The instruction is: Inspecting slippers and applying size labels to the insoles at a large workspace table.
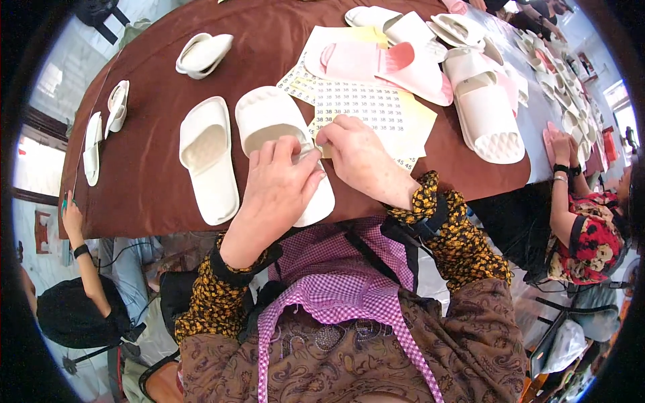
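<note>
My left hand (277, 189) lies flat on the strap of a white slide sandal (265, 121) on the brown table (148, 195). My right hand (359, 156) pinches something small, too small to make out, at the sandal's right edge beside my left fingertips. It rests over a yellow sheet of small printed stickers (379, 111). A second white slide sandal (208, 158) lies just to the left, sole down.
Pink sandals (383, 64) and more white ones (487, 111) lie at the back right. Other white sandals (201, 54) sit at the back left and along the left edge (92, 148). A person in a red flowered top (591, 235) sits right; another person's arm (84, 258) reaches in at left.
</note>
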The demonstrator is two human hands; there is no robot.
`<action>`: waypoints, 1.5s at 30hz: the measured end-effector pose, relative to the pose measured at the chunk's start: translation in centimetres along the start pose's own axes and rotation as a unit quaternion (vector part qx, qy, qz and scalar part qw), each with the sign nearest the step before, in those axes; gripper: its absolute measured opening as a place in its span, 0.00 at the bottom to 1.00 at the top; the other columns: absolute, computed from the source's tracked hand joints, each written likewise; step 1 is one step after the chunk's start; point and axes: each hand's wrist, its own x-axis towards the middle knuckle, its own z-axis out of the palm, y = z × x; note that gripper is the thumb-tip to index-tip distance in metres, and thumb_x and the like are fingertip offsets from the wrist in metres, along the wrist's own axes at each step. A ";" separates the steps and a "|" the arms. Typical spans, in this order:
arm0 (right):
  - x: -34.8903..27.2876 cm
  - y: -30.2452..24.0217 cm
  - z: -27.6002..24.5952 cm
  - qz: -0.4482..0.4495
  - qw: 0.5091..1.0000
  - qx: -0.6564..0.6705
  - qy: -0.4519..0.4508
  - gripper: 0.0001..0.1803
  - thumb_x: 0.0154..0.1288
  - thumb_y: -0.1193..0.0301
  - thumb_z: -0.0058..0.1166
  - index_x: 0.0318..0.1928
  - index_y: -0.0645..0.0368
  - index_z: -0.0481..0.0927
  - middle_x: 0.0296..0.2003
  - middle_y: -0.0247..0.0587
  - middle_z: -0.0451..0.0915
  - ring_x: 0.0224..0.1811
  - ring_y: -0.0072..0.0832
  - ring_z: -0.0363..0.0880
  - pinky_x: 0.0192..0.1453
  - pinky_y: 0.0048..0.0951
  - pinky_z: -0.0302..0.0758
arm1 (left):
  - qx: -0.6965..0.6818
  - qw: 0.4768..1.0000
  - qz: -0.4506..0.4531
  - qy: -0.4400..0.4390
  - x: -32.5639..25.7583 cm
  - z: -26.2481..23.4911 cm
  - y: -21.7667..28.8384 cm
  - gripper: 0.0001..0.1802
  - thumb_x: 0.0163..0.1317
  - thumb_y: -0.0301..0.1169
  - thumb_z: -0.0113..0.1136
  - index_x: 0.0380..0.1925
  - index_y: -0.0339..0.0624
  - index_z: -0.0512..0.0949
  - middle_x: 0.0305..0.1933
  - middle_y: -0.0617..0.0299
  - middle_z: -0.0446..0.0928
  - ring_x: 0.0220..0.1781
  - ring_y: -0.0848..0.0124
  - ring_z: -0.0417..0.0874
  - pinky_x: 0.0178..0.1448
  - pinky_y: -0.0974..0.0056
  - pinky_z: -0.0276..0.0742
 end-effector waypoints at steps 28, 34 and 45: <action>0.0 -0.4 0.0 0.010 0.999 -0.021 -0.032 0.09 0.52 0.79 0.52 0.36 0.65 0.76 0.33 0.51 0.74 0.41 0.50 0.73 0.48 0.44 0.72 | -0.002 1.000 -0.007 -0.006 -0.2 -0.5 0.1 0.15 0.56 0.33 0.63 0.44 0.44 0.80 0.46 0.56 0.70 0.51 0.57 0.70 0.56 0.53 0.65; 0.1 -0.5 0.0 0.003 1.000 -0.015 -0.008 0.08 0.53 0.78 0.52 0.36 0.64 0.76 0.33 0.51 0.74 0.41 0.49 0.73 0.48 0.45 0.71 | 0.019 0.999 0.026 0.029 -0.1 -0.3 -0.2 0.14 0.57 0.36 0.63 0.42 0.45 0.81 0.43 0.58 0.70 0.47 0.60 0.71 0.48 0.54 0.65; 0.0 -0.2 0.2 0.035 0.999 0.034 0.002 0.07 0.53 0.82 0.50 0.35 0.64 0.75 0.33 0.53 0.76 0.40 0.52 0.75 0.46 0.46 0.73 | 0.019 0.999 0.026 0.027 -0.3 -0.3 -0.3 0.14 0.57 0.36 0.63 0.42 0.44 0.81 0.43 0.58 0.71 0.47 0.60 0.71 0.48 0.54 0.65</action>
